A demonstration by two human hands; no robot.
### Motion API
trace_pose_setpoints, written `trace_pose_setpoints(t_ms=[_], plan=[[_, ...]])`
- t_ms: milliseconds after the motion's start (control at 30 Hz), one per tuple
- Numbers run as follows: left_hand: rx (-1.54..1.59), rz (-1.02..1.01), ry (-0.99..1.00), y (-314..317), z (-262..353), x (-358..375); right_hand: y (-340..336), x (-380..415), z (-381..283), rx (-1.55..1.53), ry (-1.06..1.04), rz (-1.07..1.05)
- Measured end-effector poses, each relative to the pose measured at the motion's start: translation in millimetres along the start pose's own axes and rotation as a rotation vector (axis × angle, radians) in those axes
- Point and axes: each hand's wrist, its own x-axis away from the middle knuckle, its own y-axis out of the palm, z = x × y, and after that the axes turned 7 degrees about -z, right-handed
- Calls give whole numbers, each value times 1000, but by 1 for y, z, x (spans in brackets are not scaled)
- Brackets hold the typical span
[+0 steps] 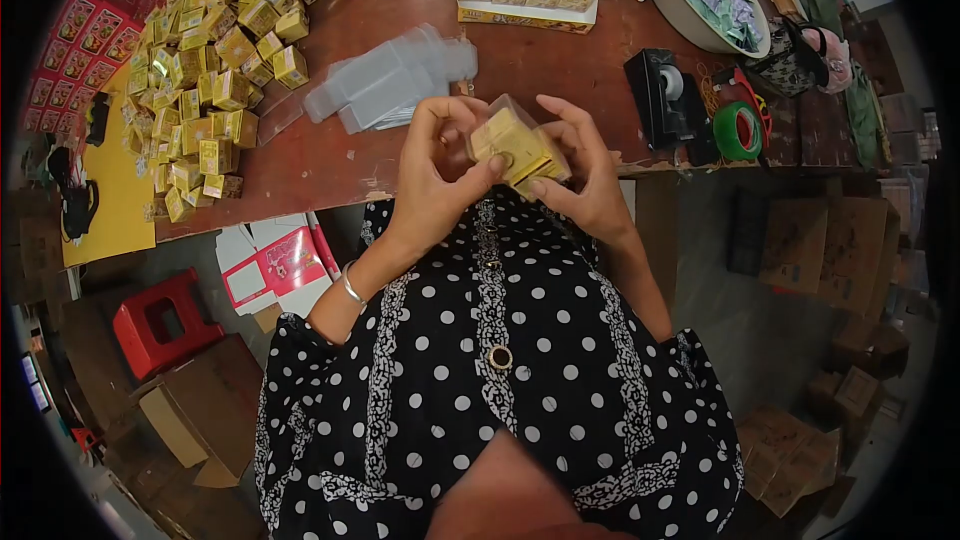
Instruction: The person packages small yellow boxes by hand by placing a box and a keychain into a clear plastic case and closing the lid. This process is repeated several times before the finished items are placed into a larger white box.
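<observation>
Both of my hands hold a clear plastic box [514, 140] with yellow printed pieces in it, tilted just past the table's front edge. My left hand [450, 155] grips its left side, thumb pressed on the front face. On the other side, my right hand [585, 165] has its thumb at the lower corner and its fingers curled behind. Flattened clear plastic boxes [385, 80] lie stacked on the table beyond my left hand. Farther left spreads a heap of small yellow boxes [215, 75], some with metal rings.
At the back, a display tray [530, 15] holds rows of packed boxes. A white basin [675, 15] of sachets stands right, near a black tape dispenser [655, 105] and green tape roll [738, 130]. Below left are a red stool [165, 320] and a carton [210, 405]; more cartons [825, 245] stand right.
</observation>
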Motion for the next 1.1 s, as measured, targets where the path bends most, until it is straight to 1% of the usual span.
trace_pose_setpoints(t_ms=[33,100,133,200,233,267,300,333,400,467,500,567,600,667,700,767,800,867,900,967,1000,1067,1100], plan=[[2,-5,-3,-1,4,0,-2,2,-2,-47,-13,46],[-400,-92,-76,0,10,-1,-5,6,-8,-92,-27,115],[-390,-114,-78,-3,9,-2,-7,8,-14,-63,16,89],[-517,-378,-136,-3,5,-6,-8,11,-27,15,68,20],[-341,-305,-291,6,7,-6,-13,15,-29,27,69,48],[-332,-330,-286,9,8,-6,-19,18,-31,78,42,77],[-286,-311,-361,7,9,-6,-24,20,-31,126,17,105],[-240,-285,-437,4,10,-6,-40,24,-24,143,-49,296],[-276,-279,-407,1,5,-6,-93,39,-1,251,60,753],[-285,-273,-405,1,2,-6,-137,55,9,579,127,928],[-282,-278,-404,2,0,-7,-159,62,21,582,128,933],[-264,-294,-408,5,-2,-9,-190,73,43,908,198,806],[-264,-294,-407,6,-3,-10,-196,73,42,909,197,806],[-258,-298,-416,7,-5,-11,-202,71,42,740,235,740],[-259,-295,-418,6,-5,-10,-202,69,40,737,236,736],[-292,-287,-418,5,-6,-10,-200,67,32,432,325,650],[-294,-286,-419,5,-6,-10,-197,66,29,430,324,649],[-282,-272,-440,4,-5,-9,-189,65,24,242,285,673],[-283,-272,-440,3,-6,-9,-189,66,26,241,284,673],[-266,-270,-414,3,-8,-8,-192,69,34,195,196,638],[-267,-269,-411,2,-7,-9,-193,69,36,197,193,637],[-236,-266,-439,2,-7,-8,-191,73,40,-73,50,753],[-236,-266,-440,2,-7,-7,-190,77,42,-75,50,753]])
